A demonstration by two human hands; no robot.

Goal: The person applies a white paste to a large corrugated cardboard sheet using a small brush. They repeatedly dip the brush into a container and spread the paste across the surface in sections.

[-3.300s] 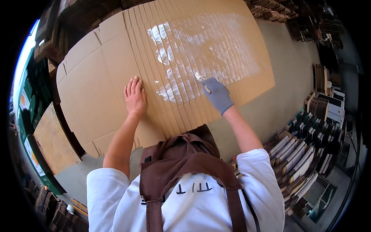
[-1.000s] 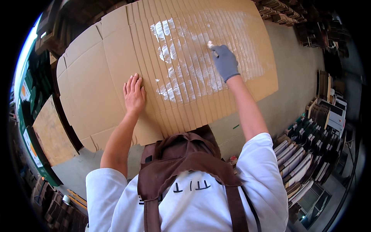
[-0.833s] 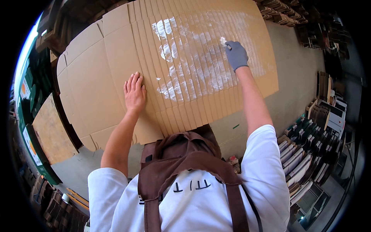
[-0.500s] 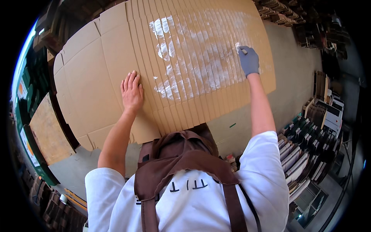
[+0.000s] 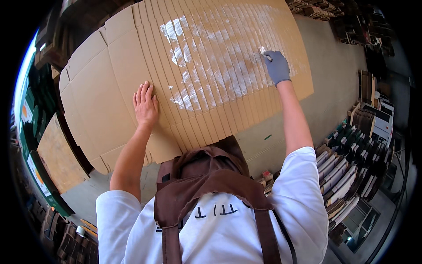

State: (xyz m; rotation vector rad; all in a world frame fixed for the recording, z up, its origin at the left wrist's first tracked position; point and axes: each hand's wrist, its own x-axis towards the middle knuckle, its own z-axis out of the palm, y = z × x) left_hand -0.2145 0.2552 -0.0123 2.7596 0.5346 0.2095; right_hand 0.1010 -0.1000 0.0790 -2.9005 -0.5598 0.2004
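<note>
Left hand (image 5: 145, 105) bare, fingers spread flat, palm pressed on the fanned stack of cardboard sheets (image 5: 110, 88) just left of the wet white glue smear (image 5: 211, 61). Right hand (image 5: 277, 67) in grey glove, fingers closed around a small brush (image 5: 265, 53), tip touching the cardboard at the smear's right edge, well apart from the left hand.

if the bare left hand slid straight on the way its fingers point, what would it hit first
The left hand lies flat on the fanned cardboard sheets, fingers pointing up the picture. Straight on it would likely meet only bare cardboard, passing left of the white glue streaks, then the stack's far edge.
</note>
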